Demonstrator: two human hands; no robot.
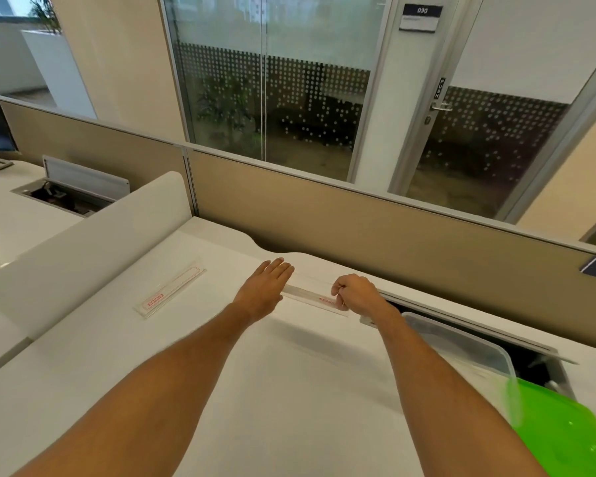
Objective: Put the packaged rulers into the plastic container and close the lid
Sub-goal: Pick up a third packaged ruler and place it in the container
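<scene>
Pickup step: right hand (355,293) pinches a packaged ruler's (310,295) end, left hand (267,289) flat, fingers spread, on its other end. Next, carry it rightward into the plastic container (461,342).

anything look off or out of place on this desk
Only small things: the green lid leans against the clear container rather than lying flat, and one packaged ruler lies apart at the left, away from both hands.

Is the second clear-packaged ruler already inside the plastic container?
No, the second clear-packaged ruler lies flat on the white desk, left of both hands.
</scene>
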